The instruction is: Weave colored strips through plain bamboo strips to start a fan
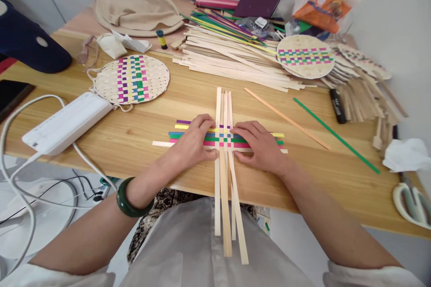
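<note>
On the wooden table in front of me lies a small cross of woven strips (225, 136). Pale upright strips (226, 206) run over the table edge towards my lap. Coloured cross strips (175, 136) in purple, yellow, blue, green and pink pass through them, with a pale one nearest me. My left hand (198, 141) grips the left side of the weave, fingers curled at the far edge and thumb at the near edge. From the right, my right hand (258, 145) holds it the same way. Both palms hide parts of the coloured strips.
Right of the weave lie a loose orange strip (286, 118), a green strip (336, 135) and a black marker (337, 106). Scissors (412, 204) rest at the right edge. Behind are pale strips (232, 56) and a round woven piece (133, 79). A power strip (67, 123) sits left.
</note>
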`<state>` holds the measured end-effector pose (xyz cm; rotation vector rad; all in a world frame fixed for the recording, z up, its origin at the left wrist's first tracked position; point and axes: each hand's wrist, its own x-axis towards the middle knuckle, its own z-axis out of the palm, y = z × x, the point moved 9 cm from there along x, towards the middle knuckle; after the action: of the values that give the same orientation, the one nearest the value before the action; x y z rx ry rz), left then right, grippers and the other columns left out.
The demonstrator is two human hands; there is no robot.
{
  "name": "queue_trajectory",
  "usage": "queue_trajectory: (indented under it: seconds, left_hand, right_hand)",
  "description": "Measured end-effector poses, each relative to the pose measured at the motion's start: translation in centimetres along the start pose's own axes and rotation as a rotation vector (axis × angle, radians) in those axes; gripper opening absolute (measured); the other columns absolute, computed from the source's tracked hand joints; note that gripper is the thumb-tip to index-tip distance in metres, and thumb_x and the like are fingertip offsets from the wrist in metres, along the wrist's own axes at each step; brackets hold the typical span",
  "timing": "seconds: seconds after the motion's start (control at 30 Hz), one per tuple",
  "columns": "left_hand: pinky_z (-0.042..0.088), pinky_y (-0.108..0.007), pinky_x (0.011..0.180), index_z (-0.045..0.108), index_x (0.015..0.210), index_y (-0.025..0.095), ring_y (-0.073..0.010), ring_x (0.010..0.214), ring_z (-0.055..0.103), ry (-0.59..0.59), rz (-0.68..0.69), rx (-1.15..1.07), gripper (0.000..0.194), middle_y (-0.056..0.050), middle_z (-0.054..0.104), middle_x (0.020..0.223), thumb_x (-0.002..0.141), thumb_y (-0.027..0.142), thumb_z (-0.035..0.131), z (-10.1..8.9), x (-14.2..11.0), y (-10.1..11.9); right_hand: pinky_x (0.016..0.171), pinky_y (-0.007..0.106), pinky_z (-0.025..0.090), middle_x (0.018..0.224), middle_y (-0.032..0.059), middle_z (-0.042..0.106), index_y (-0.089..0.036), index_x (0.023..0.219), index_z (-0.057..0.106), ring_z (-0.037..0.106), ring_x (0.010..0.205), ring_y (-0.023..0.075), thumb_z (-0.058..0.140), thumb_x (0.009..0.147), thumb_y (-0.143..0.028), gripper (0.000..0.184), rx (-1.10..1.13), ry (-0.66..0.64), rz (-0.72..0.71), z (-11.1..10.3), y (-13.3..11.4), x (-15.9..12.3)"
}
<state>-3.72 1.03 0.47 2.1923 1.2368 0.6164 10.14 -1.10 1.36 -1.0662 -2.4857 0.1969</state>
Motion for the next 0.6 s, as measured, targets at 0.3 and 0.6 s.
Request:
queue_trajectory:
  seconds: [0.3, 0.6]
  left_hand:
    - [0.042, -0.045, 0.112, 0.050, 0.108, 0.019, -0.0294, 0.133, 0.047, 0.042, 0.054, -0.084, 0.050, -0.016, 0.049, 0.133, 0.064, 0.014, 0.074, 0.24, -0.21, -0.36]
    - [0.043, -0.044, 0.112, 0.051, 0.106, 0.018, -0.0284, 0.134, 0.047, 0.060, 0.060, -0.076, 0.048, -0.016, 0.050, 0.134, 0.064, 0.012, 0.074, 0.10, -0.25, -0.17]
  right_hand:
    - [0.098, 0.049, 0.049, 0.124, 0.0122, 0.062, -0.021, 0.125, 0.054, 0.056, 0.113, 0.0286, 0.067, 0.075, -0.024, 0.052, 0.116, 0.000, 0.036, 0.03, 0.43, 0.29]
    - [0.097, 0.049, 0.050, 0.122, 0.0110, 0.063, -0.022, 0.124, 0.054, 0.056, 0.112, 0.0282, 0.066, 0.076, -0.024, 0.050, 0.145, -0.004, 0.057, 0.07, 0.62, 0.41]
